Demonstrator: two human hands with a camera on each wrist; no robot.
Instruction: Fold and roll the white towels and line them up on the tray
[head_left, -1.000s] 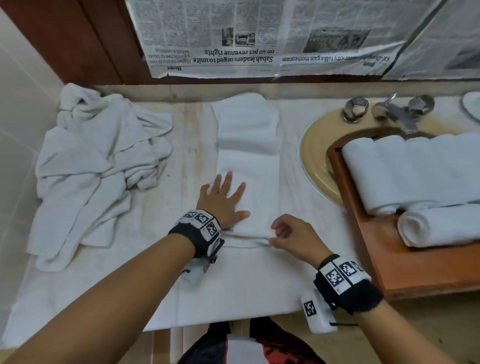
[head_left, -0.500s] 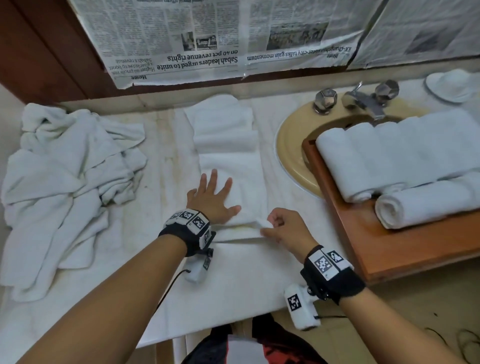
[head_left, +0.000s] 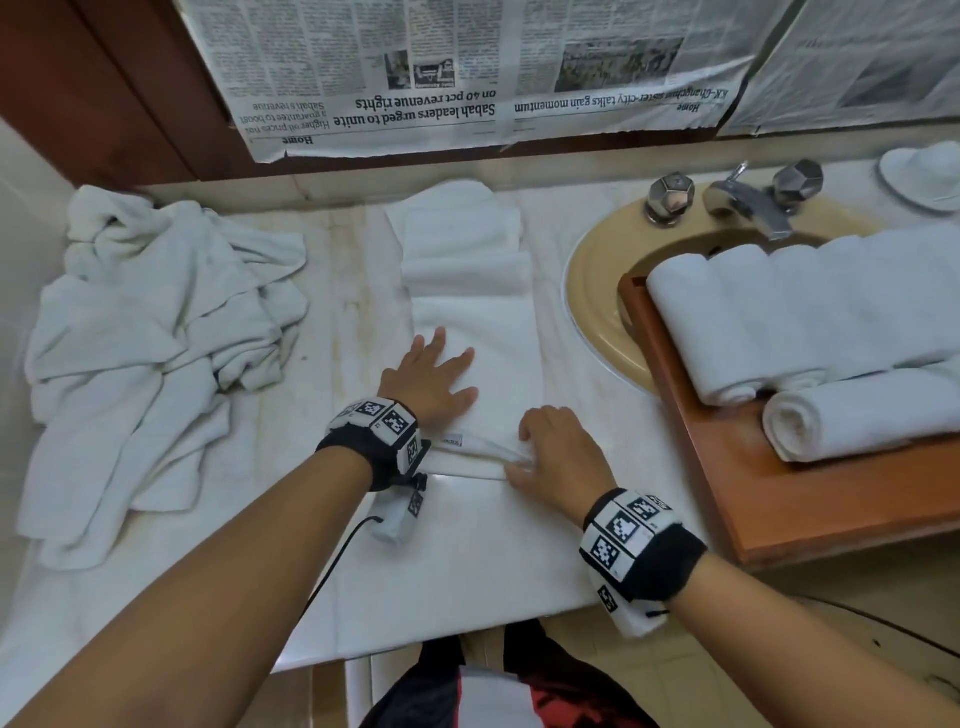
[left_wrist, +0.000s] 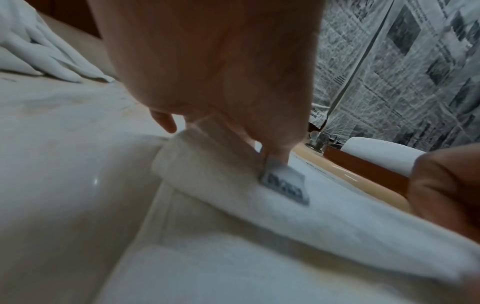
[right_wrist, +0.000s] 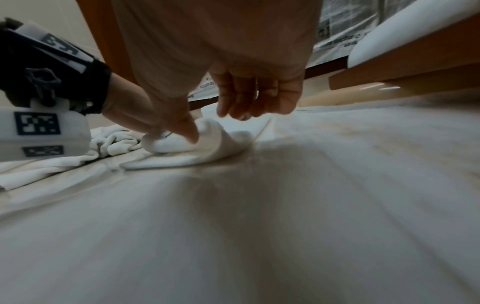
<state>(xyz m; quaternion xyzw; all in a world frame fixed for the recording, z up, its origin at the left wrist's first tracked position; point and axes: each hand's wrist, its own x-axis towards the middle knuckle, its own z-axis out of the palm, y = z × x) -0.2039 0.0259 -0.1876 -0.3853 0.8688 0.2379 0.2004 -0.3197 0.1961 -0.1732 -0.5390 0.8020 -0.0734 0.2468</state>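
Roll just starting: left hand (head_left: 434, 382) lay flat, fingers straight, pinning folded towel (head_left: 475, 332) on tabletop (head_left: 343, 291), right hand (head_left: 553, 454) pinched its near edge (right_wrist: 205, 135); next imo tuck tight & roll twd far end.

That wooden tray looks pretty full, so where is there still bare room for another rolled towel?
The tray has bare wood along its near side, between the nearest rolled towel and the front rim. Its far part is crowded with rolled towels lying side by side. The counter strip between the crumpled pile and the folded towel is also bare.
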